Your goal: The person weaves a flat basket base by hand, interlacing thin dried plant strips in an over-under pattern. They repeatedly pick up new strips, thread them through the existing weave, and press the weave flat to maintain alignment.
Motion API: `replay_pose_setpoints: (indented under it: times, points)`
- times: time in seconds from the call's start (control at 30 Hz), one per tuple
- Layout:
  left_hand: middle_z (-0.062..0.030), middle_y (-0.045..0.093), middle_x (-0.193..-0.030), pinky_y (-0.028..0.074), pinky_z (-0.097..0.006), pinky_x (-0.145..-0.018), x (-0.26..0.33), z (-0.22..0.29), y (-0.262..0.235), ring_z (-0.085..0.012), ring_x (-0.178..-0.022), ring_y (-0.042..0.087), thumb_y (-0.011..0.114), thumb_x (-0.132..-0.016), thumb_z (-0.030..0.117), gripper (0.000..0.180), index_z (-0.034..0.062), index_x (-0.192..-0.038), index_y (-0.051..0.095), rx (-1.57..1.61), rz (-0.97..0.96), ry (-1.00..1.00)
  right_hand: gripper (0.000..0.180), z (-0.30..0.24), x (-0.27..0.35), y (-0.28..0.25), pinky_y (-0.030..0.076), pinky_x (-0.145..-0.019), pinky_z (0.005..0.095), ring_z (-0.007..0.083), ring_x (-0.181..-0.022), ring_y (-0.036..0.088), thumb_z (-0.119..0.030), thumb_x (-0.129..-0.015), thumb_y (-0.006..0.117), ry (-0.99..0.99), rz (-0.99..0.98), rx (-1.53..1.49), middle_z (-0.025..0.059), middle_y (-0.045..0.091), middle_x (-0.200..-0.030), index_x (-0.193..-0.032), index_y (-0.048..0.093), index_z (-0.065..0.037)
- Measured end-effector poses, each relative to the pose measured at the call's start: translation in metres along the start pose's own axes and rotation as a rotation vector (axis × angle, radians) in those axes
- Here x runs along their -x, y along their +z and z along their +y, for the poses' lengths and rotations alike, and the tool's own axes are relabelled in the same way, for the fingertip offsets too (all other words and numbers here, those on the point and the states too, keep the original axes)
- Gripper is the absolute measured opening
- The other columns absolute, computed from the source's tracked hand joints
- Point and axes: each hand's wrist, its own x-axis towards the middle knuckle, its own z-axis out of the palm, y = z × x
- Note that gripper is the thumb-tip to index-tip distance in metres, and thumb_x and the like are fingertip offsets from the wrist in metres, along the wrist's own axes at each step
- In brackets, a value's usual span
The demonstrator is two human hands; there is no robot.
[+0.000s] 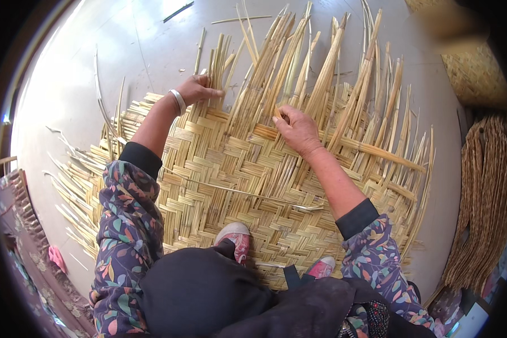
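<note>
at the far left edge a patterned cloth (25, 248) with a pink scrap (56, 257) on it lies along the pale grey floor (79, 67), which is smooth and bright with glare toward the upper left. loose ends of the woven mat (236, 169) fan out over the floor on that side, and a thin curved strip (99, 96) rises from them.

the left hand (196, 90), a silver bangle (178, 101) on its wrist, lies palm down at the mat's upper left edge, fingers together and pressed onto the base of the upright reeds (298, 62). the mat itself spreads flat across the middle of the floor, under the person, whose two pink shoes (238, 236) stand on its near part. a single thin strip (248, 193) lies across the weave between the arms.

the right hand (297, 130) rests near the mat's centre where the weave ends, fingers curled and pinching a reed end; what the fingertips grip underneath is hard to make out. a flat wider strip (377, 150) runs rightward from that hand.

at the right, a bundle of darker reeds (484, 197) lies on the floor, and another woven piece (476, 73) is cut off by the rim, blurred. the lower right corner is too dark and cluttered to tell apart.
</note>
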Motion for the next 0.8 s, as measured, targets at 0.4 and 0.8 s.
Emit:
replay_pose_setpoints:
  times: [0.4,0.8]
  points:
    - [-0.0088,0.067,-0.088,0.05,-0.029,-0.076,-0.019,-0.002,0.024,-0.0153,-0.081,0.063,0.072,-0.073,0.006,0.038,-0.0052,-0.106,0.059,-0.062,-0.024,0.096,0.022,0.009,-0.003,-0.001,0.046,-0.068,0.0403,0.0293,-0.076,0.06,-0.03,-0.082,0.057,-0.02,-0.041,-0.084,0.0113,0.061,-0.078,-0.089,0.057,-0.009]
    - [0.0035,0.059,-0.078,0.041,-0.024,-0.066,-0.008,-0.004,0.006,-0.0077,-0.071,0.051,0.071,-0.08,0.023,0.027,0.007,-0.101,0.066,0.309,-0.009,0.041,0.024,0.006,-0.021,-0.017,0.045,-0.071,0.0379,0.0282,-0.078,0.059,-0.031,-0.08,0.061,-0.103,-0.299,-0.023,0.0123,0.061,-0.081,-0.088,0.058,-0.008]
